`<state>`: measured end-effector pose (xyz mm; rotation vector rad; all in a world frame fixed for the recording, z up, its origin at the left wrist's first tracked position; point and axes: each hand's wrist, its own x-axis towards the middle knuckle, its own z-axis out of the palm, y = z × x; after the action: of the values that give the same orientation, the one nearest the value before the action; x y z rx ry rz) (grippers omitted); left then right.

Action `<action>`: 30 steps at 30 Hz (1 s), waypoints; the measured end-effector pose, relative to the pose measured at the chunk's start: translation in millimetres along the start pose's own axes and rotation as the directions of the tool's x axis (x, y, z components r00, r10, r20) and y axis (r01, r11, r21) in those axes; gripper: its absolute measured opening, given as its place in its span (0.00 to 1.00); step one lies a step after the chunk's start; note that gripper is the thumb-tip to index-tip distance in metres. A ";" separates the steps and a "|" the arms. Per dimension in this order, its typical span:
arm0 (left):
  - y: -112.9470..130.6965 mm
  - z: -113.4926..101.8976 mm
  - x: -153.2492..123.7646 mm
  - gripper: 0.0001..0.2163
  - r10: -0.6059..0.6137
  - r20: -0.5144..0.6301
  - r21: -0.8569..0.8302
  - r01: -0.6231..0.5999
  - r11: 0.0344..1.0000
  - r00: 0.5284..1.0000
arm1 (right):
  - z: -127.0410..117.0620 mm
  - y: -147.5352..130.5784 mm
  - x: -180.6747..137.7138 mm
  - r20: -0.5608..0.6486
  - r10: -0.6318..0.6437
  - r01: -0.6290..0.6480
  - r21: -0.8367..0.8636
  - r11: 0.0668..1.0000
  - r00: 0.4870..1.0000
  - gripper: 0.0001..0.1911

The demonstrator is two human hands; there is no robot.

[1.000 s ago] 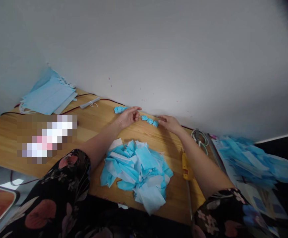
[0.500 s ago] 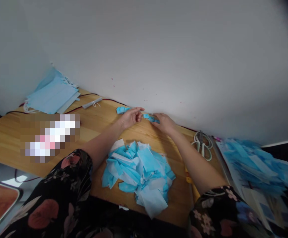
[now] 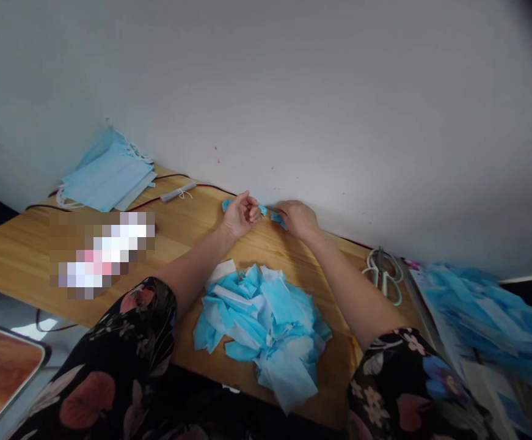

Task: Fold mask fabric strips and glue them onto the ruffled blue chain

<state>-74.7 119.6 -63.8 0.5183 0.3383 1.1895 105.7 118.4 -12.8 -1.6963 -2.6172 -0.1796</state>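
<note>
My left hand (image 3: 241, 214) and my right hand (image 3: 297, 219) meet at the far edge of the wooden table (image 3: 27, 256), close to the white wall. Both have their fingers curled round small folded blue pieces (image 3: 275, 216) that lie in a short row between them. A further blue piece (image 3: 226, 204) pokes out just left of my left hand. In front of my arms lies a heap of cut blue and white mask scraps (image 3: 261, 321).
A stack of blue face masks (image 3: 105, 177) leans at the back left, with a dark cord and a small grey strip (image 3: 177, 193) beside it. Scissors (image 3: 385, 272) lie at the right. More blue masks (image 3: 480, 311) are piled at the far right. A tray (image 3: 0, 373) sits low left.
My two hands have drawn together, pushing the row of small blue pieces into a tighter bunch. The view has shifted, so the scissors now show fully.
</note>
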 end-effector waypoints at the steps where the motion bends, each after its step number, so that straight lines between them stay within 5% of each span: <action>1: 0.0 -1.2 0.5 0.20 0.006 -0.004 -0.006 -0.006 1.000 1.000 | -0.1 -0.8 3.4 0.016 -0.020 0.021 -0.015 1.000 1.000 0.16; 7: -0.7 -1.8 1.7 0.20 0.009 -0.003 -0.008 -0.009 1.000 1.000 | 4.1 2.3 19.2 0.121 -0.172 0.178 -0.040 0.983 0.978 0.13; 13: 0.1 3.2 -0.1 0.20 -0.020 -0.051 0.058 0.023 0.998 0.998 | 11.0 13.1 23.2 0.031 -0.293 0.291 0.070 0.954 0.956 0.17; 18: -2.2 4.4 0.9 0.18 -0.048 -0.011 0.142 0.050 0.989 0.999 | 12.4 20.9 18.6 -0.106 -0.089 0.121 0.355 0.927 0.990 0.12; 22: -9.4 7.5 1.7 0.13 0.037 -0.006 0.316 -0.034 0.948 0.999 | 16.6 25.3 15.4 -0.097 0.168 -0.071 0.627 0.776 0.981 0.07; 25: -18.7 9.6 3.0 0.09 0.156 -0.020 0.573 -0.117 0.811 0.987 | 20.9 28.4 13.3 -0.070 0.236 -0.121 0.702 0.702 0.969 0.07; 30: -32.5 7.5 6.8 0.06 0.312 0.037 0.941 -0.138 0.309 0.950 | 19.8 29.6 7.0 0.016 0.291 -0.171 0.839 0.516 0.956 0.12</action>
<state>-42.9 115.5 -75.3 1.5665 1.1783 1.2167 130.7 138.8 -29.4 -1.5077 -1.7873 0.8212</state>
